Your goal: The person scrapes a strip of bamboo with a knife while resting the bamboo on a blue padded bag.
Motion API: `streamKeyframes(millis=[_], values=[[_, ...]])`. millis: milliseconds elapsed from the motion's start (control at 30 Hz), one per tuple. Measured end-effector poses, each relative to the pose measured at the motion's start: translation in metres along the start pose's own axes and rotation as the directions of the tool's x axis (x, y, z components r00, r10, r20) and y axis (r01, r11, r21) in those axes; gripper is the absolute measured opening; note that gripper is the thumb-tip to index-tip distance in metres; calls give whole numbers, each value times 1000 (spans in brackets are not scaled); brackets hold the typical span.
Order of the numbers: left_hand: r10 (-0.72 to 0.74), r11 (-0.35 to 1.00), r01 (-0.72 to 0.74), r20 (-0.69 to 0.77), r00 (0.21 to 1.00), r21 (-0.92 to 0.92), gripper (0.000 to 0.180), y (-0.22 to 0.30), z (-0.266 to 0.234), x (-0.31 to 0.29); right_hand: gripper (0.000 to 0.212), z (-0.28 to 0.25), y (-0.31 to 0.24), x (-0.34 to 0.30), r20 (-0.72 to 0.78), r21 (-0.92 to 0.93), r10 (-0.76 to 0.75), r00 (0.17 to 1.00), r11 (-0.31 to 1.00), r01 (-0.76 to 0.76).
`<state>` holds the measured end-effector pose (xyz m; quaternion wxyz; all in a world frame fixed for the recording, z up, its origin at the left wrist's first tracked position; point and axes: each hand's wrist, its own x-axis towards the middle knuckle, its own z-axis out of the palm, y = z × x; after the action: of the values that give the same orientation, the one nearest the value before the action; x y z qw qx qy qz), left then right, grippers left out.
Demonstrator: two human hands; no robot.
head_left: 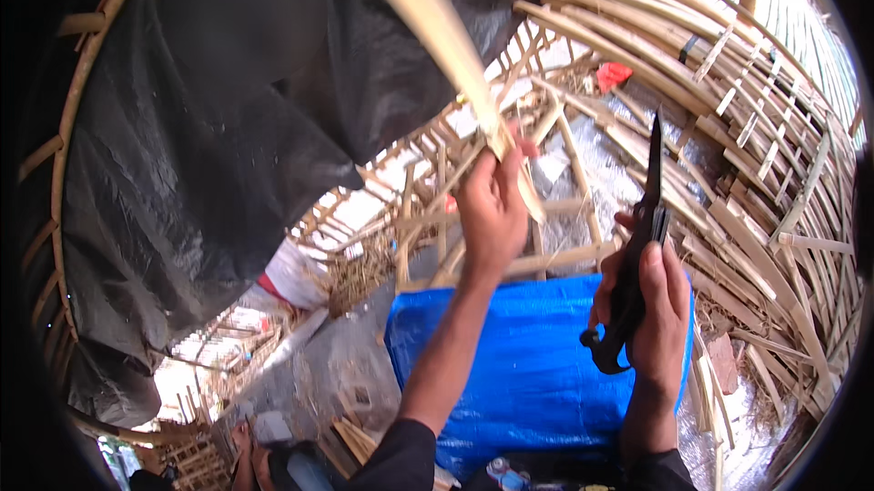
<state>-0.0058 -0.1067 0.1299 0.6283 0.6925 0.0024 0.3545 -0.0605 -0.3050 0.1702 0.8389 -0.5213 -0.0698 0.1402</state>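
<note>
My left hand [492,209] is closed round a long, pale bamboo strip [437,27]. The strip slants up and away to the left, its upper part blurred, while its short lower end sticks out below my fingers. In my right hand [665,318] is a knife [654,172] with a dark blade pointing up and a black handle that ends in a curved hook. The blade stands apart from the strip, to its right. Below both hands lies a blue plastic-covered block [519,373].
Long bamboo poles and strips [765,100] are stacked at the right. A black plastic sheet [209,145] hangs at the left. Ahead stands a bamboo frame [578,163], with a red scrap [613,77] beyond it. Another person's hand [242,438] shows at the lower left.
</note>
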Motion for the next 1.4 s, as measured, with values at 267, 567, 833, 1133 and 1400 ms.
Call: streamKeyframes(millis=[267,567,833,1133,1400], values=[[18,1000,-20,67,998,24,26,-48,19,-30,24,12,-13,-10,-9,-96,-5,1000,995,4],[-368,804,418,197,909,-423,43,-25,23,-48,27,60,-12,16,182,-32,-40,983,998,46],[-386,798,447,226,894,-404,37,-46,8,-47,29,69,-22,10,177,-35,40,983,999,-34],[-324,897,371,214,922,-240,20,-54,11,-45,33,68,-13,11,179,-126,-19,984,991,42],[-36,999,37,89,995,-14,20,-49,17,-40,42,65,-32,1,106,-187,-85,991,977,104]])
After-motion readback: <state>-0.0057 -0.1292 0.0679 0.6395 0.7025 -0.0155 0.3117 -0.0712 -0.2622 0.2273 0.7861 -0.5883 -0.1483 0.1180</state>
